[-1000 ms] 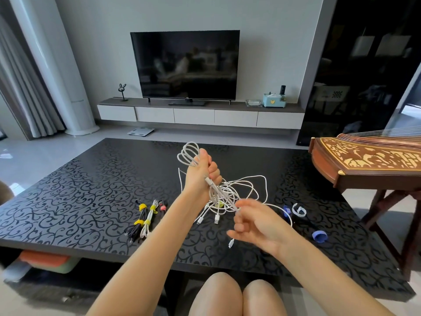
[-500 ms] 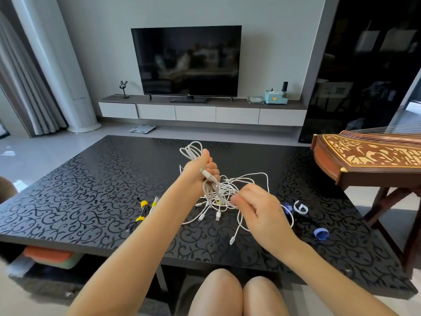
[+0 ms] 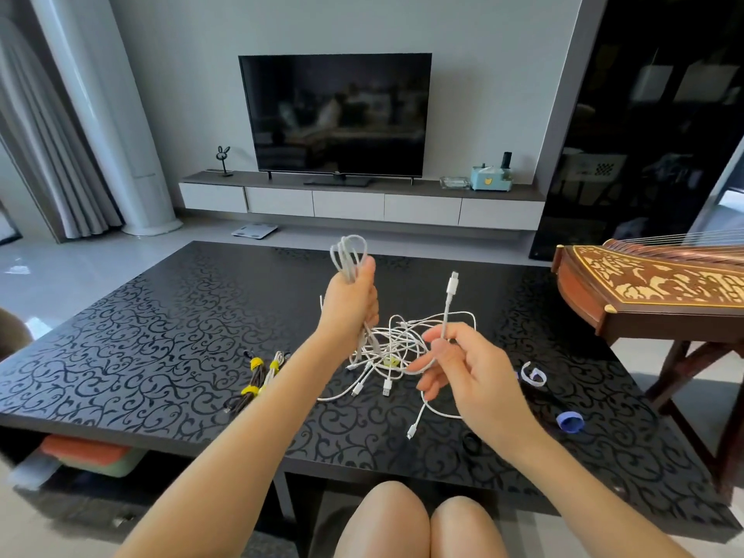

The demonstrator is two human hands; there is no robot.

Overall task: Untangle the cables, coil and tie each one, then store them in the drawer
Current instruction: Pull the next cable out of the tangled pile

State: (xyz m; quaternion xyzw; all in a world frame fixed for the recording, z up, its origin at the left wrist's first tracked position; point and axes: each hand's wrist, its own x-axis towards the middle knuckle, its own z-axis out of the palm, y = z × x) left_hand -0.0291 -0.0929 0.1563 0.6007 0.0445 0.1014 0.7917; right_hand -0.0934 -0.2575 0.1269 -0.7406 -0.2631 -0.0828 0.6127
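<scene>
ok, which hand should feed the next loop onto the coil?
Right. The right hand pinches the free cable end above the tangle; the left hand is full, gripping the coil.

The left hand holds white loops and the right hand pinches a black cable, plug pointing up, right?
Not quite: the head view shows the right hand pinches a white cable, plug up. The left hand does hold white loops.

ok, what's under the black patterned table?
At the left, an orange item sits on a pale green item; what they are is unclear. The black patterned table hides everything further in.
</scene>
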